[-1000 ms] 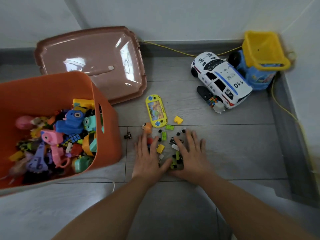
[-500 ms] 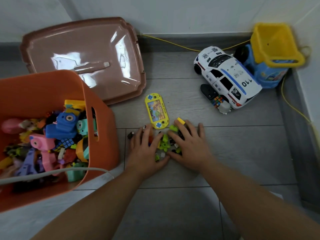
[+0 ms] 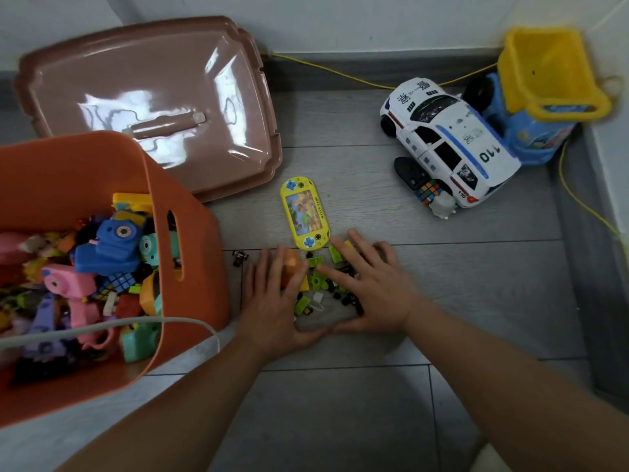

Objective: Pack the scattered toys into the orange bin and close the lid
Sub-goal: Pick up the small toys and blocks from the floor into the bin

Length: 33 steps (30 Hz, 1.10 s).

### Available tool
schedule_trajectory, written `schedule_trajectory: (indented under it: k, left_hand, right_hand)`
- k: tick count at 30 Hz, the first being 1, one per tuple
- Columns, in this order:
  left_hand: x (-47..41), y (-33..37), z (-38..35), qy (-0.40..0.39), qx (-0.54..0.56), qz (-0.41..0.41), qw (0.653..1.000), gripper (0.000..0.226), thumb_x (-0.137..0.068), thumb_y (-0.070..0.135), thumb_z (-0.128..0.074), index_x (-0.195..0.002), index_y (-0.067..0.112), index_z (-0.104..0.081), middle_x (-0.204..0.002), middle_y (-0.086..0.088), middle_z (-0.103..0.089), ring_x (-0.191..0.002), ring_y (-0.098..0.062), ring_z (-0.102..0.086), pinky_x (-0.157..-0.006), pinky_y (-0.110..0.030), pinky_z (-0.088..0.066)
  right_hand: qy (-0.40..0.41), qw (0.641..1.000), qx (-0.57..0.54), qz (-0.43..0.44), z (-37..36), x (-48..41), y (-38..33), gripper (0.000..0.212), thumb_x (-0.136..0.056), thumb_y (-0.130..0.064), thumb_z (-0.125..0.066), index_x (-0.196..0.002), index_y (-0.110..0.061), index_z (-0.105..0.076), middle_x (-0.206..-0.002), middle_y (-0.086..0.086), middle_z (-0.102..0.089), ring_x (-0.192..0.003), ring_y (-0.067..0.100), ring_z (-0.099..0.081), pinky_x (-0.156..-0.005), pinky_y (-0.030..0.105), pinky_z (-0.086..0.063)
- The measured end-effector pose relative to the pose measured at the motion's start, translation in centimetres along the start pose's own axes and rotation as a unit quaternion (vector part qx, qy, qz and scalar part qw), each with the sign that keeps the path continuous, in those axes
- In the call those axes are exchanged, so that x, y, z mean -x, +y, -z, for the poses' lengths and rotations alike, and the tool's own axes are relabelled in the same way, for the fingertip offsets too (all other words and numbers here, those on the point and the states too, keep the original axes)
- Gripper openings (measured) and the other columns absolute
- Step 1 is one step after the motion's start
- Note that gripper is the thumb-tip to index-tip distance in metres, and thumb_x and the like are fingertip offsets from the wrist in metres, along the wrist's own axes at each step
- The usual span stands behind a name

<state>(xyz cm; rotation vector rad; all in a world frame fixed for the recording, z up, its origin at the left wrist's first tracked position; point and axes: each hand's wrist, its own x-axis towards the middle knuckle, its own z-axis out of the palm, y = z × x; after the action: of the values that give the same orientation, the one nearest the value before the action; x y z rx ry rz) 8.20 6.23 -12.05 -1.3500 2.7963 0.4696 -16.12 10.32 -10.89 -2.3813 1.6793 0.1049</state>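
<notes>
From the head view, the orange bin [image 3: 200, 277] stands on the grey floor [image 3: 459, 294] at the left. It is open and heaped with toys, among them a blue toy camera [image 3: 112, 245], a pink one [image 3: 69, 284] and teal pieces, and a white cable [image 3: 102, 327] lies across its near rim. Its brownish glossy lid [image 3: 146, 107] lies flat on the floor just behind the bin, handle side up, close to the wall. The toys still to pack are a small heap of loose bricks [image 3: 318, 289], lime green, yellow, black and white, on the floor right of the bin. The left hand [image 3: 272, 301] and right hand [image 3: 377, 291] lie palm down on either side of that heap, fingers straight and spread. Their thumbs almost meet at the near edge, so the bricks sit in the gap between the two hands. The left fingers rest over an orange piece [image 3: 292, 264], and the right fingers cover some green and yellow bricks. A tiny black wheeled piece [image 3: 240, 257] lies apart, between the left hand and the bin. A yellow handheld water game [image 3: 305, 212] lies just beyond the fingertips. Farther right, well apart from the hands, a white police car [image 3: 449, 141] leans against a blue and yellow dump truck [image 3: 544, 97], with a small puzzle cube [image 3: 428, 191] at the car's front.
</notes>
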Motion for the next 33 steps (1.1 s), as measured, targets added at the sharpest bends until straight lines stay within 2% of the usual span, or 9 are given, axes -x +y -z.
schedule_trajectory:
  k: [2,4,8,15,18,22,26,31,33]
  left_hand:
    - [-0.4,0.1,-0.1,0.007,-0.016,-0.030,0.999,0.106,-0.072,0.083,-0.053,-0.157,0.026,-0.024,-0.165,-0.013,-0.011,-0.149,-0.041,-0.012,-0.118,-0.058,-0.013]
    - [-0.8,0.3,-0.3,0.040,-0.021,-0.052,0.998,0.088,-0.080,0.070,-0.057,-0.153,0.026,-0.037,-0.159,-0.010,-0.029,-0.139,-0.038,-0.033,-0.111,-0.057,-0.025]
    - [-1.4,0.9,-0.3,0.075,-0.040,-0.052,0.995,0.067,-0.081,0.054,-0.061,-0.142,0.028,-0.051,-0.140,-0.007,-0.050,-0.113,-0.031,-0.050,-0.091,-0.048,-0.036]
    - [-3.6,1.4,2.1,-0.032,-0.042,-0.006,0.999,0.049,-0.079,0.053,-0.055,-0.118,0.024,-0.063,-0.105,-0.005,-0.059,-0.088,-0.031,-0.059,-0.071,-0.041,-0.048]
    - [-4.7,2.4,3.8,-0.113,-0.002,0.054,0.992,0.047,-0.087,0.048,-0.057,-0.127,0.024,-0.051,-0.121,-0.005,-0.049,-0.094,-0.033,-0.061,-0.072,-0.040,-0.052]
    - [-4.4,3.4,5.5,-0.168,0.052,0.098,0.979,0.052,-0.093,0.044,-0.056,-0.138,0.024,-0.041,-0.136,-0.007,-0.042,-0.111,-0.038,-0.057,-0.087,-0.041,-0.048]
    - [-3.8,3.8,7.7,-0.157,0.073,0.102,0.980,0.051,-0.092,0.044,-0.056,-0.136,0.021,-0.045,-0.130,-0.011,-0.049,-0.112,-0.039,-0.057,-0.091,-0.041,-0.048]
    - [-4.5,4.0,13.2,-0.110,0.079,0.117,0.984,0.047,-0.091,0.045,-0.055,-0.131,0.021,-0.047,-0.117,-0.013,-0.053,-0.105,-0.040,-0.060,-0.088,-0.043,-0.051]
    - [-4.8,4.1,15.9,-0.076,0.096,0.132,0.984,0.050,-0.088,0.046,-0.058,-0.131,0.022,-0.050,-0.117,-0.012,-0.055,-0.108,-0.039,-0.059,-0.091,-0.042,-0.049]
  right_hand:
    - [-0.002,1.000,0.014,0.015,-0.1,-0.2,0.0,0.098,-0.075,-0.094,-0.024,-0.157,-0.041,-0.016,-0.168,0.003,-0.001,-0.154,0.035,-0.003,-0.108,0.061,-0.021]
    - [0.015,1.000,0.019,0.015,-0.2,-0.6,-0.1,0.090,-0.081,-0.088,-0.028,-0.154,-0.035,-0.030,-0.166,0.004,-0.019,-0.149,0.037,-0.021,-0.102,0.057,-0.030]
    - [0.053,0.998,0.019,-0.029,-0.6,-0.9,-0.9,0.074,-0.086,-0.076,-0.042,-0.136,-0.022,-0.054,-0.142,0.010,-0.051,-0.122,0.037,-0.048,-0.085,0.048,-0.044]
    - [0.063,0.993,-0.001,-0.104,0.1,-0.6,-1.9,0.052,-0.081,-0.060,-0.061,-0.107,-0.015,-0.062,-0.109,0.009,-0.061,-0.093,0.029,-0.056,-0.057,0.037,-0.052]
    - [0.027,0.988,-0.032,-0.146,1.1,-1.0,-3.1,0.044,-0.079,-0.050,-0.068,-0.104,-0.015,-0.061,-0.102,0.007,-0.060,-0.089,0.027,-0.059,-0.055,0.035,-0.051]
    - [-0.041,0.966,-0.126,-0.222,2.4,-1.8,-4.2,0.035,-0.093,-0.031,-0.056,-0.121,-0.012,-0.051,-0.121,0.010,-0.057,-0.112,0.031,-0.054,-0.083,0.042,-0.050]
    - [-0.044,0.918,-0.257,-0.299,4.8,-1.7,-4.1,0.023,-0.099,-0.028,-0.048,-0.113,-0.011,-0.043,-0.103,0.014,-0.061,-0.094,0.034,-0.059,-0.066,0.036,-0.037]
    - [-0.020,0.917,-0.282,-0.281,9.7,-0.9,-3.6,0.022,-0.100,-0.029,-0.045,-0.114,-0.012,-0.040,-0.084,0.006,-0.056,-0.077,0.033,-0.057,-0.061,0.039,-0.039]
    - [0.005,0.921,-0.281,-0.268,12.7,-1.3,-3.9,0.024,-0.101,-0.027,-0.046,-0.117,-0.009,-0.042,-0.085,0.010,-0.060,-0.078,0.035,-0.060,-0.063,0.041,-0.044]
